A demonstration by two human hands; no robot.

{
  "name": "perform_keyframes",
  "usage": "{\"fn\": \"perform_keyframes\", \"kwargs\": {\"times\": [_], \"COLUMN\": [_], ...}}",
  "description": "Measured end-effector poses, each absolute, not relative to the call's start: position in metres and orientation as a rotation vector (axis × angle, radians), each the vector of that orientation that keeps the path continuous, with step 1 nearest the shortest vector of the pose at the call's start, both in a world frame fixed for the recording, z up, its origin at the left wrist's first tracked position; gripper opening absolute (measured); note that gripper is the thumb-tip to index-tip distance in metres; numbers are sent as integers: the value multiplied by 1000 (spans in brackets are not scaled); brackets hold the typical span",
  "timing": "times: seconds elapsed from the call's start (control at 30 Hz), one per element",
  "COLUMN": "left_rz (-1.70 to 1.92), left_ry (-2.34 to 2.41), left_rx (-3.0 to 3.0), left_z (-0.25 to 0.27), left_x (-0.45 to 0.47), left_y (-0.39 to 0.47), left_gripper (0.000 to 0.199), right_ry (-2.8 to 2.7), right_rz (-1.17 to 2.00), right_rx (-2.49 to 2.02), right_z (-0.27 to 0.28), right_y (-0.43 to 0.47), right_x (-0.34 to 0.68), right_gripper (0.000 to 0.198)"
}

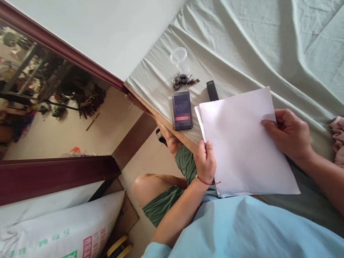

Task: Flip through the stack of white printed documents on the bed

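Both hands are clamped on the white paper sheets (242, 146) over the bed (272, 30), the left hand (205, 160) pinching the left edge and the right hand (287, 134) the right, so squaring them calls for even pressure.

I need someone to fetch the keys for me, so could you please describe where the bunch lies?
Look at the pale green sheet covering the bed. Near its edge by the wall, the bunch of keys lies just below a clear plastic lid. Unlike the flat phone and black bar nearby, it is a small dark tangle.
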State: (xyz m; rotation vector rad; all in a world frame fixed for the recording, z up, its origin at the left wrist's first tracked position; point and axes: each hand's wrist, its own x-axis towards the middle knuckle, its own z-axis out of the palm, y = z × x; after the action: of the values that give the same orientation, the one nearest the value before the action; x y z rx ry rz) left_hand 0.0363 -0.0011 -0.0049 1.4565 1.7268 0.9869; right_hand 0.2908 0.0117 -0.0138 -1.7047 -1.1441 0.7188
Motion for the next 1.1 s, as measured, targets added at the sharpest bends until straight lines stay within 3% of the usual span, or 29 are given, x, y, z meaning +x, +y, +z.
{"fn": "perform_keyframes", "kwargs": {"times": [0.9,1.1], "left_rz": [991,1039], "left_ry": [1722,1727], "left_rx": [1584,1660], "left_z": [-10,-10], "left_x": [33,33], "left_y": [-1,-2], "left_gripper": [39,42], "right_ry": [-1266,-1371], "right_rz": [741,605], "right_rx": [-1763,-1804], "right_z": [-26,-22], "right_y": [7,8], "right_x": [301,299], "right_gripper": [30,31]}}
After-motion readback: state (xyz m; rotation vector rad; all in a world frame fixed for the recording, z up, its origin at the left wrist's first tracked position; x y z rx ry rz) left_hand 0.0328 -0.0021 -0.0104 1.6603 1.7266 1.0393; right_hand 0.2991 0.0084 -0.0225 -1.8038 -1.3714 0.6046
